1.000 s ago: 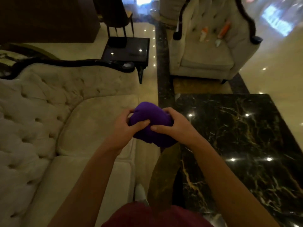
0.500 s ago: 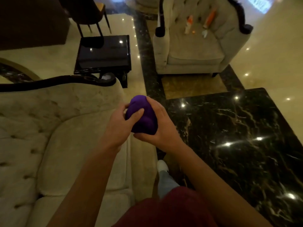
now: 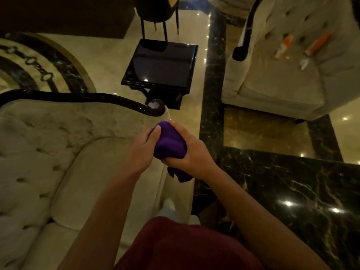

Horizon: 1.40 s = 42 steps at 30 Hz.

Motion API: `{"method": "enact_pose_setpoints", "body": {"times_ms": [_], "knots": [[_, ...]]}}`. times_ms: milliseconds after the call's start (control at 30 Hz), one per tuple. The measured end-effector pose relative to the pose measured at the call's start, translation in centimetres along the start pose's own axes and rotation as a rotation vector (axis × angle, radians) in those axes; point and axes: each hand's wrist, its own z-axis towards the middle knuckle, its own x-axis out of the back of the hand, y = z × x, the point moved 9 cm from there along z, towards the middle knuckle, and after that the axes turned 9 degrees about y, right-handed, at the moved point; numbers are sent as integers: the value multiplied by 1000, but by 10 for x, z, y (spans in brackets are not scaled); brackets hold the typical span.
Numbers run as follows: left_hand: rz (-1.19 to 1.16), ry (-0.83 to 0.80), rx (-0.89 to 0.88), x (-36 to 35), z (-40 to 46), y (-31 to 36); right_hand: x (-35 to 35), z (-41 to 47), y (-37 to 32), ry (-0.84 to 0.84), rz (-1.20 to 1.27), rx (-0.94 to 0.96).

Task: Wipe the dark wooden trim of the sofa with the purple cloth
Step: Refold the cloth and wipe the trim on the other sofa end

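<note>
The cream tufted fabric sofa (image 3: 58,152) fills the view from nine o'clock down to seven, its seat cushions running toward the person's dark red garment (image 3: 185,244) at six o'clock. Along the top of its arm runs the dark curved wooden trim (image 3: 81,96), glossy, ending in a rounded scroll just above the hands at about twelve o'clock from them. At four o'clock lies the black marble bench with gold veining (image 3: 292,191), bright lights reflected on its top. At one to two o'clock stands a beige tufted armchair with dark trim (image 3: 282,75); a few orange-and-white items lie on its seat, too blurred to tell what they are. At twelve o'clock, on the glossy cream floor, is a small square black side table (image 3: 161,65), just beyond the trim's scroll.

At the centre both hands hold the bunched purple cloth (image 3: 169,141) in the air above the sofa's front corner — near the trim's scroll but not touching it. The right hand (image 3: 192,152) is wrapped round the cloth from the right, fingers closed over its top and underside, with a loose tail of cloth hanging below the wrist. The left hand (image 3: 144,147) presses against the cloth's left side — thumb laid on the fabric, the other fingers curled underneath.
</note>
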Motion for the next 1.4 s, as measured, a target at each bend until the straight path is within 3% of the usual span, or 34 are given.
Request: {"method": "enact_pose_setpoints", "body": {"times_ms": [333,533,633,767,833,900,1067,1233,1400], "knots": [[-69,195,94,61,119,-54,-45,134,19,-183,-163,-6],[-103,230,-49,98,187,-41,-60,221,21,-142,-203,-23],[-121,369,-44,133,206,-53,-64,262,25,-70,-128,-56],[-173,488,136,155,222,-87,-60,316,44,14,-117,-84],[-189,598,310,166,231,-122,-83,357,66,-74,-149,-100],[-163,577,342,156,232,-131,-77,367,78,-41,-190,-90],[-167,735,506,155,257,-172,-125,439,134,-266,-255,-107],[-124,879,711,127,279,-219,-171,461,201,-549,-384,17],[-69,937,875,116,319,-263,-211,452,247,-655,-448,169]]}}
